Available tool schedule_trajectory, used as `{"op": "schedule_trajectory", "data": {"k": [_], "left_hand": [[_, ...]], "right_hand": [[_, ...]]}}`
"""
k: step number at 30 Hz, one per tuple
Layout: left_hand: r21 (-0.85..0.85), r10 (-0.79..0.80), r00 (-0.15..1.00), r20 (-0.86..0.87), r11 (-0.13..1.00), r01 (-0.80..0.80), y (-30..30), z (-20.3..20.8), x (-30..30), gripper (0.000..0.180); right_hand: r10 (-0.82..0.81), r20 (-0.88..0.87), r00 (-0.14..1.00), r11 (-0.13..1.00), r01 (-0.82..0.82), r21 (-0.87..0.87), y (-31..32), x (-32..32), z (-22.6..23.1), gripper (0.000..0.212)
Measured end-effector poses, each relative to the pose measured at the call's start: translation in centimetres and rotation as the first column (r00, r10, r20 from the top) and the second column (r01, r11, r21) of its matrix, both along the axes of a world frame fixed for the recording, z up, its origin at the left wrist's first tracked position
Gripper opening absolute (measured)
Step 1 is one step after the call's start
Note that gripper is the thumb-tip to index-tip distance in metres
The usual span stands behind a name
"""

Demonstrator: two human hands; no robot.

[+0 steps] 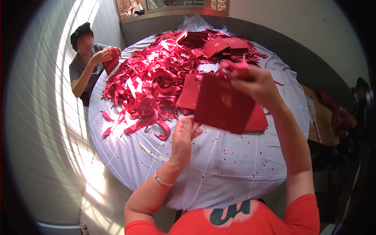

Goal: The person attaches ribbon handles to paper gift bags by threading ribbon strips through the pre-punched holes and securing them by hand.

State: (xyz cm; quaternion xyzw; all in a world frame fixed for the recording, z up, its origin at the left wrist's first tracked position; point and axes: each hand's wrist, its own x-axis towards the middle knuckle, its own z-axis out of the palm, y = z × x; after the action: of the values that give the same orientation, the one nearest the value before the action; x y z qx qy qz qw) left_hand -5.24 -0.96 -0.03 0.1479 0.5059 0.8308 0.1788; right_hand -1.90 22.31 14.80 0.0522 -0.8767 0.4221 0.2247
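Pinching a red ribbon (228, 69) at the top of a flat dark red bag (221, 103) with the fingers of the right hand (254, 84), holding it below them, over the surface (231, 188). Holding the left hand (182, 139) at its lower-left corner, fingers parted; cannot tell whether touching.

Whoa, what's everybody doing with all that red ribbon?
One person's right hand holds up a dark red bag near its ribboned top, with their left hand by its lower left corner. Across the table, a co-worker's hand holds another red bag. A big ribbon heap and more flat red bags lie on the table.
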Motion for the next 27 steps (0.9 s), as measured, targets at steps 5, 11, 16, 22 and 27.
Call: {"op": "schedule_trajectory", "data": {"k": [5, 11, 16, 22, 27], "left_hand": [[-0.243, 0.06, 0.998, -0.008, 0.968, -0.06, 0.4, -2.3, -2.4, 0.041], [-0.222, -0.018, 1.0, -0.012, 0.975, 0.015, 0.3, -3.8, -2.8, 0.044], [-0.19, -0.111, 0.993, 0.029, 0.975, 0.115, 0.8, -4.1, -2.7, 0.041], [0.019, -0.249, 0.968, -0.003, 0.968, 0.249, 0.7, -2.8, -3.1, 0.053], [-0.084, -0.171, 0.98, -0.099, 0.983, 0.163, 0.7, -3.4, -4.0, 0.065]], "right_hand": [[-0.014, 0.018, 1.0, 1.0, 0.014, -0.003, 2.4, -10.2, -2.2, 0.034], [-0.254, 0.078, 0.964, 0.962, 0.26, -0.083, 6.4, -8.1, -11.5, 0.036], [-0.352, -0.096, 0.931, 0.835, 0.359, 0.416, 8.5, 0.2, -14.9, 0.048], [-0.413, -0.068, 0.908, 0.788, 0.394, 0.474, 8.6, 2.8, -17.6, 0.065], [-0.35, -0.054, 0.935, 0.869, 0.345, 0.354, 8.3, 3.5, -17.5, 0.067]]}}
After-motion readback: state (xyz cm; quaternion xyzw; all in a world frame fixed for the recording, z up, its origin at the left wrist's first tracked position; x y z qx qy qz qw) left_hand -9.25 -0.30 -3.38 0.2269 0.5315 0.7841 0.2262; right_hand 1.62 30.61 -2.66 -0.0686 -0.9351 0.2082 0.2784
